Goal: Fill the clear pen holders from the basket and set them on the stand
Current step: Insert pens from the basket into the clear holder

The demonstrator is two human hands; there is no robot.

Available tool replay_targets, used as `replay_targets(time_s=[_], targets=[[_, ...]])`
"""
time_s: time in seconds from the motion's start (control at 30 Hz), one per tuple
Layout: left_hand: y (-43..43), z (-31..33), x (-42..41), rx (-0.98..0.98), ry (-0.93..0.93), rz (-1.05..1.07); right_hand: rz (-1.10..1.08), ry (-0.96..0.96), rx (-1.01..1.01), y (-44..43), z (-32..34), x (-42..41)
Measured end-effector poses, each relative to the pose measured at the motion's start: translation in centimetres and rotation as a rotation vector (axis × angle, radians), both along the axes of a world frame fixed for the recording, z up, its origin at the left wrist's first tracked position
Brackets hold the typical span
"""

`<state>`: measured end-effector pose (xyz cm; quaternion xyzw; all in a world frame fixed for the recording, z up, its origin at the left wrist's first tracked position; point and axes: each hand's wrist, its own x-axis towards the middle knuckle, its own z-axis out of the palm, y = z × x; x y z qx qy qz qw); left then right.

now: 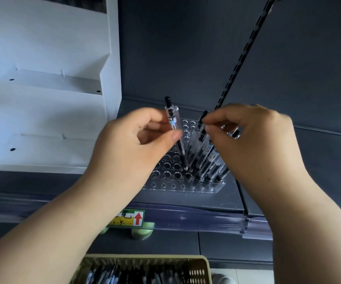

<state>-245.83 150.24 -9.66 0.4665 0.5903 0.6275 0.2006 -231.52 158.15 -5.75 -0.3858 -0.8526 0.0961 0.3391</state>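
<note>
A clear pen holder (166,173) with rows of round holes sits on the dark shelf. Several clear-barrelled black pens (211,158) stand in its right-hand holes. My left hand (132,146) pinches one pen (172,121) near its top, tip down over a hole in the front rows. My right hand (253,140) pinches the top of another pen (201,130) among the standing ones. A beige basket (198,269) with more pens lies at the bottom edge.
A white stepped display stand (42,103) fills the left side. A black slotted rail (245,52) runs up the dark back panel. A clear price strip with a yellow label and red arrow (128,218) edges the shelf front.
</note>
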Motion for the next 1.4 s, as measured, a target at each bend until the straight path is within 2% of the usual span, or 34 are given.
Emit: replay_targets(time_s=[0.17,0.4,0.57,0.77,0.93,1.17,1.4], targets=[[0.7,-0.3,0.9,0.003,0.021,-0.042,0.008,0.031,0.022,-0.1,0.2,0.2],[1.5,-1.2,1.7,-0.043,0.196,-0.087,0.014,0.065,0.06,0.0,0.5,0.5],[2.0,-2.3,2.2,-0.104,0.339,-0.021,0.017,0.07,0.045,0.1,0.6,0.7],[2.3,-2.9,2.7,-0.112,0.379,0.002,0.02,0.083,0.035,0.1,0.7,0.9],[1.9,-3.0,3.1,-0.145,0.484,0.023,0.029,0.076,0.049,-0.3,0.9,1.1],[1.4,-2.9,2.6,-0.205,0.388,0.014,0.022,0.054,0.07,-0.8,1.0,1.4],[-0.5,-2.9,2.2,-0.227,0.524,0.037,0.051,-0.021,0.125,-3.8,0.2,1.2]])
